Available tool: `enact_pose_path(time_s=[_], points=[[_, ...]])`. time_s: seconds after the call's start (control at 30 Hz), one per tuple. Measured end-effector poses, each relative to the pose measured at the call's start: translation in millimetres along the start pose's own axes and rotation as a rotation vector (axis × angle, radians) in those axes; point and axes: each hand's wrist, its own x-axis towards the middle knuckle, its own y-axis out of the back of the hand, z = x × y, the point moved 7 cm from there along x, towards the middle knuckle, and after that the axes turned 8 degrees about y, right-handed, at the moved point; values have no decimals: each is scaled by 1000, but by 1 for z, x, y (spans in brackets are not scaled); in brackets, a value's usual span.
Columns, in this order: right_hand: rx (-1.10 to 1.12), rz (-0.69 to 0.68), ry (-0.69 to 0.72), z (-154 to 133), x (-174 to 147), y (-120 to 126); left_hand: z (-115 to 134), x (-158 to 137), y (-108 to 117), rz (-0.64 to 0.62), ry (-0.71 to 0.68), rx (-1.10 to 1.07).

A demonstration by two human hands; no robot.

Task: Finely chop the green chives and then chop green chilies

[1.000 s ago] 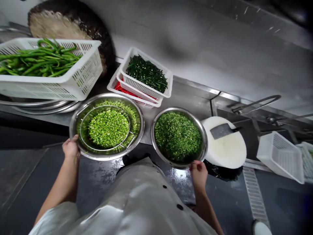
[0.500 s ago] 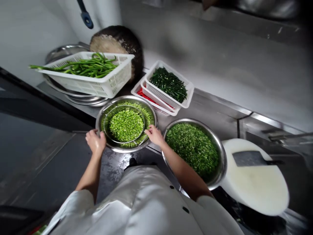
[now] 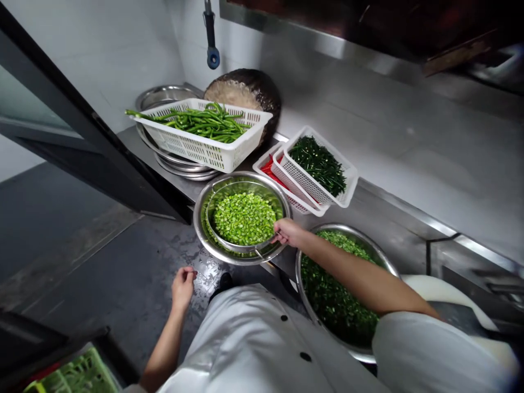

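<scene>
My right hand (image 3: pixel 287 232) is closed on the near right edge of a metal strainer (image 3: pixel 233 245). Chopped light-green pieces (image 3: pixel 244 218) fill the strainer, which sits slightly tilted inside a wide steel bowl (image 3: pixel 198 229). More green bits show around it in the bowl. My left hand (image 3: pixel 183 286), fingers curled with nothing visible in them, hangs over the floor, apart from the bowl's near left side. Under my right forearm stands a second steel bowl (image 3: pixel 299 275) of finely chopped dark greens (image 3: pixel 339 295).
Behind the bowl, a white basket (image 3: pixel 229 158) of long green peppers or beans rests on stacked steel bowls (image 3: pixel 192 170). White baskets (image 3: pixel 350 188) hold cut dark greens and red strips. A white cutting board (image 3: pixel 442 289) with a cleaver (image 3: pixel 458 316) lies right. A dark door frame (image 3: pixel 106 131) stands left.
My left hand has let go of the bowl's left rim and dropped back toward me. My right hand still grips the strainer, which has tilted. The view has shifted left.
</scene>
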Motion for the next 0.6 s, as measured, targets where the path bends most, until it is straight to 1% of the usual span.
enact_pose_path(time_s=[0.03,0.07,0.1,0.13,0.17,0.2,0.23,0.27,0.3,0.33,0.37,0.4,0.43,0.47,0.5,0.57,0.6], points=[[23,19,-1,2,-14,12,6,-3,-4,-55,10,-83],[50,43,8,6,-28,23,16,-8,-14,-156,36,-195],[84,69,30,9,-42,34,28,-16,-32,-313,85,-327],[126,93,65,13,-55,42,44,-29,-55,-509,145,-465],[175,111,112,16,-68,47,62,-46,-83,-743,231,-595],[226,123,164,18,-78,48,81,-67,-112,-964,333,-681],[275,133,212,21,-87,47,98,-86,-137,-1116,405,-718],[316,140,251,23,-94,45,113,-99,-158,-1182,423,-719],[346,146,274,26,-99,40,125,-103,-174,-1146,394,-698],[368,155,288,29,-102,36,136,-101,-185,-1041,325,-664],[385,164,292,31,-105,32,145,-94,-189,-911,240,-627],[400,171,287,34,-106,28,153,-84,-187,-786,159,-592],[416,177,272,38,-108,25,163,-74,-183,-700,93,-563],[435,182,249,43,-109,24,173,-62,-179,-667,44,-536],[458,184,220,48,-110,23,185,-51,-175,-679,17,-515],[502,180,159,62,-112,23,215,-28,-171,-782,-27,-456],[520,170,134,70,-113,23,233,-16,-169,-815,-64,-429]])
